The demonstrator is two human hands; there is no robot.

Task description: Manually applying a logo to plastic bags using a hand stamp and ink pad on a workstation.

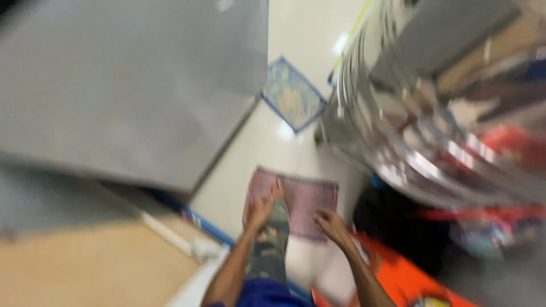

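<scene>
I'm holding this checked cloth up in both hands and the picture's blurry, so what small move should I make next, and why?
Probably steady it first: both the left hand and right hand grip the reddish checked cloth by its near edge, over the pale floor between the grey surface and the wire rack. Pausing should let you see it clearly.

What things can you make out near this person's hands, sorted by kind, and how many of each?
Hands: 2, left and right, both gripping the cloth
Checked pink cloth: 1
Blue-edged floor square: 1
Grey surface: 1
Orange thing: 1, too blurred to tell what
Total: 6
</scene>
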